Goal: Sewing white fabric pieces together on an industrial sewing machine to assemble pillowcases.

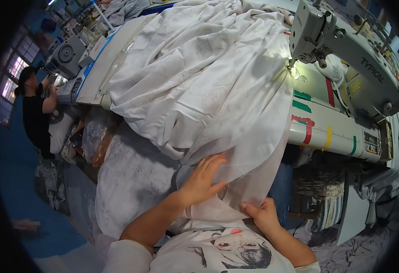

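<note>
The person wears a white shirt (172, 252) with short, loose sleeves (127, 257) ending near the elbows. Its front carries a print (256, 257) in sketchy black lines: a head with a patch of dark hair, a bright pink spot and, off to the left, a cluster of thin strokes. Left hand (204, 179), right hand (266, 217) and forearms (156, 219) are bare.

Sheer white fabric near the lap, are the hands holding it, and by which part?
The right hand pinches the sheer white fabric near its lower right edge, thumb on top. The left hand is open against the fabric, with no grip visible.
</note>
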`<state>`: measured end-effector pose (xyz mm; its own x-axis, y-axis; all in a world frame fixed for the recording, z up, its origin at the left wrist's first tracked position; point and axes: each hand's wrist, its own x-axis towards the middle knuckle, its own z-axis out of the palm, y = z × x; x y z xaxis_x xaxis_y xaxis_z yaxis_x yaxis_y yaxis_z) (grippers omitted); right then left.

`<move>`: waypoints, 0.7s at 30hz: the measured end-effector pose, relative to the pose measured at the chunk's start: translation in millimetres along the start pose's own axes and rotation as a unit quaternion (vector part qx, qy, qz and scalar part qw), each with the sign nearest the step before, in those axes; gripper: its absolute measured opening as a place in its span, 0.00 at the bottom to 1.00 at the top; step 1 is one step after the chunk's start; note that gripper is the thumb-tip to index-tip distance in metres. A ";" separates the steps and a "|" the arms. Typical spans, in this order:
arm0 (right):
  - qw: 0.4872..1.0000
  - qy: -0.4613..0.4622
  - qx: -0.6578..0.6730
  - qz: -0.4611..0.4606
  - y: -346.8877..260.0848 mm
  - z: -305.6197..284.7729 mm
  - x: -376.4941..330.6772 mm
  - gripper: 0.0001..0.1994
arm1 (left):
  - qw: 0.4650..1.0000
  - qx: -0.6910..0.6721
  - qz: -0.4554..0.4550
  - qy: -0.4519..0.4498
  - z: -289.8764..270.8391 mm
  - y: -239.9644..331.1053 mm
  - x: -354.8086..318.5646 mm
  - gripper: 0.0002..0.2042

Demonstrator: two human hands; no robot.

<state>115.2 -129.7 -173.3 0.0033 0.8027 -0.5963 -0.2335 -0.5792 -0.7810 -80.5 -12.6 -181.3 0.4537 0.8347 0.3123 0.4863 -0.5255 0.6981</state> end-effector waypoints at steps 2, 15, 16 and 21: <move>1.000 0.010 0.008 0.026 2.1 -3.5 -1.4 0.06 | 0.993 -0.041 -0.088 -0.072 8.9 -15.7 -5.3 0.15; 0.938 -0.228 -0.053 -0.255 -92.7 -6.1 -97.7 0.06 | 0.967 -0.071 0.222 -0.099 -108.7 181.8 78.5 0.07; 0.920 -0.245 -0.070 -0.299 -94.3 -3.1 -101.5 0.05 | 0.925 -0.035 0.328 -0.191 -104.1 183.1 87.9 0.10; 0.889 -0.211 -0.112 -0.390 -79.1 -5.8 -109.1 0.04 | 0.899 -0.055 0.291 -0.324 -65.9 168.0 32.0 0.10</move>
<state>138.9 -172.3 -47.5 -0.2981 0.9267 0.2289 -0.1201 0.2015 -0.9721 -33.6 -63.3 -11.5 0.9642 0.1340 0.2290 -0.0345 -0.7924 0.6091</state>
